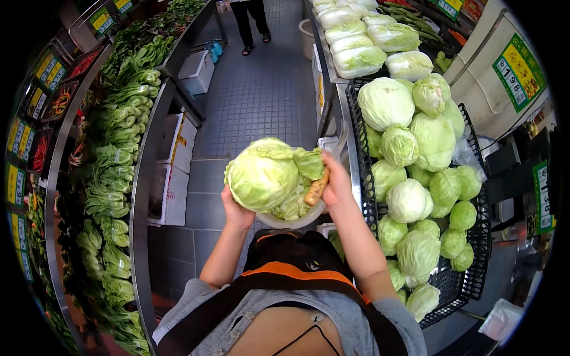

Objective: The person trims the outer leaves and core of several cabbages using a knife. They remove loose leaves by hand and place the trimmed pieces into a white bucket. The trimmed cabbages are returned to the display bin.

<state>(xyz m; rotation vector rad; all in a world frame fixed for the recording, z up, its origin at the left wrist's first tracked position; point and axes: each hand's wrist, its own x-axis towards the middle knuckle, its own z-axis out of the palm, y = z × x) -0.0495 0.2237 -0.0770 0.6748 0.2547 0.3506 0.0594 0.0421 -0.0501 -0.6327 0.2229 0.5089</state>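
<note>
A large pale-green round cabbage (263,180) is held up in front of my body. My left hand (238,212) supports it from its lower left side. On the other side, my right hand (337,183) grips a light wooden handle (317,188), perhaps a knife's; its blade cannot be seen. The same hand's fingers pinch an outer cabbage leaf (309,163), which bends away from the head. Below the cabbage stands a pale round bucket (291,222) holding cut or torn cabbage leaves (291,204). The cabbage hides part of the bucket.
A black plastic crate (367,196) of round cabbages is at right, with napa cabbages (358,60) beyond. Leafy greens (118,178) line the metal-edged shelf (151,178) at left. White foam boxes (176,191) sit beneath. Another person (249,20) stands up the tiled aisle (254,98).
</note>
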